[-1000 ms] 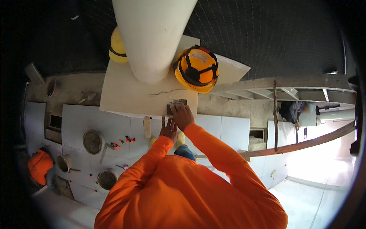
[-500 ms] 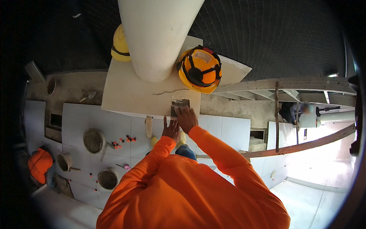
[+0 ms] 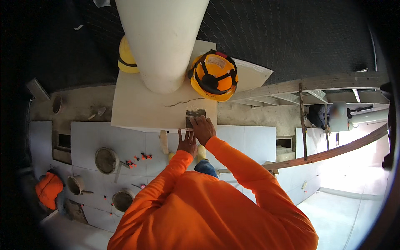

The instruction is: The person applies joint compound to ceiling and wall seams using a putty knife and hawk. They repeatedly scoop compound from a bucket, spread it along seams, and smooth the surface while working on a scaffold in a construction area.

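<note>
My right hand [image 3: 203, 131] is closed on the near end of a dark, flat rectangular plate [image 3: 195, 114] with pale dust or filler along its far edge. The plate rests on a beige ledge [image 3: 143, 106] close to its front edge. Beside it, my left hand [image 3: 187, 144] has its fingers stretched forward at that front edge, near the plate's lower left corner. Whether the left fingertips touch the plate, I cannot tell. A thin dark crack [image 3: 183, 102] runs across the ledge just beyond the plate.
A white column [image 3: 162, 46] rises from the ledge between an upturned yellow-orange hard hat [image 3: 213, 76] and a yellow one [image 3: 127, 58]. Buckets [image 3: 106, 160] and red clips [image 3: 132, 161] sit on floor tiles at left. One person [image 3: 49, 191] crouches lower left, another [image 3: 320, 116] at right behind timber rails [image 3: 333, 146].
The view has shifted slightly, so the surroundings sit a little differently in the picture. Both hands keep nearly the same place on the ledge, the right still on the plate.
</note>
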A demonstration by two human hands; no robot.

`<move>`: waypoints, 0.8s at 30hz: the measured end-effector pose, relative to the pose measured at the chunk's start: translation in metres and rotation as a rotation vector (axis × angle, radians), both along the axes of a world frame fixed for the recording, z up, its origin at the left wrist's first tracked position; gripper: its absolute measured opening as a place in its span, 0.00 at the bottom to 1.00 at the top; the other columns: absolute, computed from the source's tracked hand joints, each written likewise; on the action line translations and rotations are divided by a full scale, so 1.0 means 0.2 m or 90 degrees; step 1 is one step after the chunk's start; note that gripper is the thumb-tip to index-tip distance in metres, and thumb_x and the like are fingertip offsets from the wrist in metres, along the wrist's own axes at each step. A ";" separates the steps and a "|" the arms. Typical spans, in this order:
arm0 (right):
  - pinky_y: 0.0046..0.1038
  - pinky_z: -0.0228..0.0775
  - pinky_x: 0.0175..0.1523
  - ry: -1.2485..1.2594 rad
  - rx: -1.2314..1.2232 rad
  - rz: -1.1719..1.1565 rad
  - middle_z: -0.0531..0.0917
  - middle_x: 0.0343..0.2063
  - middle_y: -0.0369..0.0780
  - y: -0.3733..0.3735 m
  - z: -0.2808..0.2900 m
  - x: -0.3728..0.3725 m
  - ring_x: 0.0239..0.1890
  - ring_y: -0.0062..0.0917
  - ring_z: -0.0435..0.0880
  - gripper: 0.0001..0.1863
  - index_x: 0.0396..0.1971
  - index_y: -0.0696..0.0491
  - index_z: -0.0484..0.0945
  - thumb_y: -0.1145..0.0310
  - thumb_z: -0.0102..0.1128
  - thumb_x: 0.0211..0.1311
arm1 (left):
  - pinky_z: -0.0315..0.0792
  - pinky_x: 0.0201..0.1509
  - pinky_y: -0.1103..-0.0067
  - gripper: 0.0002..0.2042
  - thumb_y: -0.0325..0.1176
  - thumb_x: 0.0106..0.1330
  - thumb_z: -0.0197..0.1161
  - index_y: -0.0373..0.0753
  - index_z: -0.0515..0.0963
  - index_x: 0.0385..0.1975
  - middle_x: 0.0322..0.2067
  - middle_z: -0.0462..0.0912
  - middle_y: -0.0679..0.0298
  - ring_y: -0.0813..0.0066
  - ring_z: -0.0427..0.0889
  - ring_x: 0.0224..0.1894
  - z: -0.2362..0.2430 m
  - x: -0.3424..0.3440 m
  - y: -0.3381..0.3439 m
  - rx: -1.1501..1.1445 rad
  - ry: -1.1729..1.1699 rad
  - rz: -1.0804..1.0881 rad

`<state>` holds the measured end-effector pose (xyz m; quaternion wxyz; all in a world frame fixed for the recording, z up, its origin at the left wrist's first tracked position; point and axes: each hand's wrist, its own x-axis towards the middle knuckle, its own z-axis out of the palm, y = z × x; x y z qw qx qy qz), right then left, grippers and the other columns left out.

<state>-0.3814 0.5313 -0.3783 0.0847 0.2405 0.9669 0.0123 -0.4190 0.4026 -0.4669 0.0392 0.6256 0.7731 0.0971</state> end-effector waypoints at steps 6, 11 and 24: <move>0.42 0.67 0.60 0.035 0.024 0.019 0.80 0.55 0.45 0.03 -0.05 0.00 0.59 0.41 0.73 0.26 0.59 0.55 0.73 0.60 0.60 0.62 | 0.31 0.76 0.37 0.32 0.44 0.64 0.56 0.31 0.67 0.66 0.71 0.61 0.51 0.49 0.53 0.76 0.02 -0.01 0.00 0.003 0.006 -0.016; 0.41 0.68 0.58 0.111 0.098 0.020 0.80 0.52 0.45 0.02 -0.10 0.04 0.58 0.41 0.74 0.25 0.59 0.54 0.73 0.60 0.59 0.63 | 0.31 0.76 0.38 0.33 0.44 0.65 0.55 0.33 0.64 0.69 0.72 0.60 0.52 0.51 0.51 0.77 0.02 0.00 -0.01 -0.014 0.019 0.004; 0.42 0.75 0.53 0.107 -0.103 -0.160 0.84 0.48 0.46 0.22 0.09 0.12 0.49 0.46 0.82 0.30 0.63 0.55 0.71 0.65 0.63 0.59 | 0.48 0.75 0.43 0.20 0.34 0.66 0.58 0.45 0.76 0.58 0.57 0.76 0.63 0.64 0.73 0.59 -0.05 -0.15 0.06 0.169 0.040 -0.014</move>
